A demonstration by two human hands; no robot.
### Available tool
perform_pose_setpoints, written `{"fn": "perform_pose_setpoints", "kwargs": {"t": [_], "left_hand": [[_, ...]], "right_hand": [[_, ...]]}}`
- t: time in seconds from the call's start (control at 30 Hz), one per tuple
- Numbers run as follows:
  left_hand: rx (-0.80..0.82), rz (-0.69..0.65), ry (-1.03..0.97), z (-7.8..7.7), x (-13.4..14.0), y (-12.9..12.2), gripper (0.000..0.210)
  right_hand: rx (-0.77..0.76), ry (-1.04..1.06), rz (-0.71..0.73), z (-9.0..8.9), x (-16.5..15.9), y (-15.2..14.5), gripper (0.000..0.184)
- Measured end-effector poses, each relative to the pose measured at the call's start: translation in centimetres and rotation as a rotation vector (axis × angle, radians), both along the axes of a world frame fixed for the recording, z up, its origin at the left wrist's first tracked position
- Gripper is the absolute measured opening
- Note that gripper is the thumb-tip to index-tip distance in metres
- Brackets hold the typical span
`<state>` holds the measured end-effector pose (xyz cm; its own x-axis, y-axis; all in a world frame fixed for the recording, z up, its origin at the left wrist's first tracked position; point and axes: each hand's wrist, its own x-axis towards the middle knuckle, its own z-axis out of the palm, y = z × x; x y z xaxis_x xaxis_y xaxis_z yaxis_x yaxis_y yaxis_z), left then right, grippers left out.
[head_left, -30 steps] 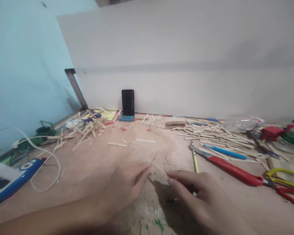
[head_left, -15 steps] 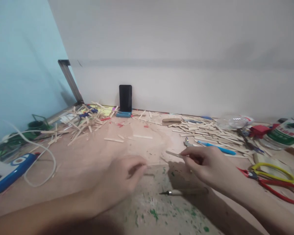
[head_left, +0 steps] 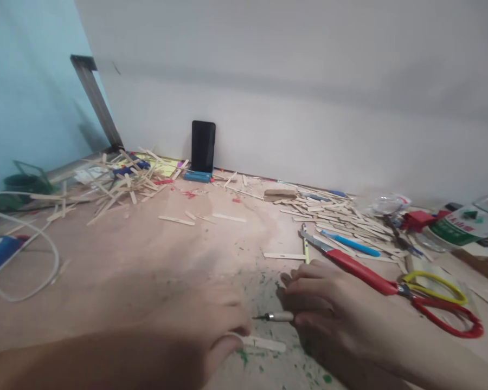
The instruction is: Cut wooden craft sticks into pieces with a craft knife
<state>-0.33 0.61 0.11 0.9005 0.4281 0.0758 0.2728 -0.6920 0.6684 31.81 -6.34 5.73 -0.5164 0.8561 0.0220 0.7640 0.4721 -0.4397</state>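
Observation:
Low over the table, my left hand has its fingers closed around one end of a pale wooden craft stick, whose other end points right. My right hand is down on the tabletop, fingers curled at the handle end of a craft knife. The knife's dark tip points left, toward my left hand. Beyond the right fingers lies another craft stick with small dark marks, its right end against a thin yellow marked strip.
Red-and-yellow-handled scissors and a blue pen-like tool lie right. A pile of sticks spreads behind them, near a plastic bottle. More sticks heap at back left; a phone stands against the wall. A white cable loops left.
My right hand has let go of a craft stick, which now lies on the table, and has come down onto the knife handle. My left hand has moved nearer with its stick. The view has shifted.

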Motion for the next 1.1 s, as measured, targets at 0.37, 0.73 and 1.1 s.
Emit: {"fn": "perform_pose_setpoints", "kwargs": {"t": [0.37,0.73,1.1], "left_hand": [[0.056,-0.047,-0.023,2.8,-0.2,0.0,0.025],[0.134,-0.123,-0.086,2.5,-0.2,0.1,0.025],[0.301,-0.201,-0.097,1.6,0.1,0.2,0.030]], "right_hand": [[-0.089,0.144,-0.200,0.2,0.6,-1.8,0.041],[0.014,0.293,-0.399,-2.3,2.7,-2.5,0.046],[0.164,0.545,-0.443,-2.8,2.4,-2.9,0.048]]}}
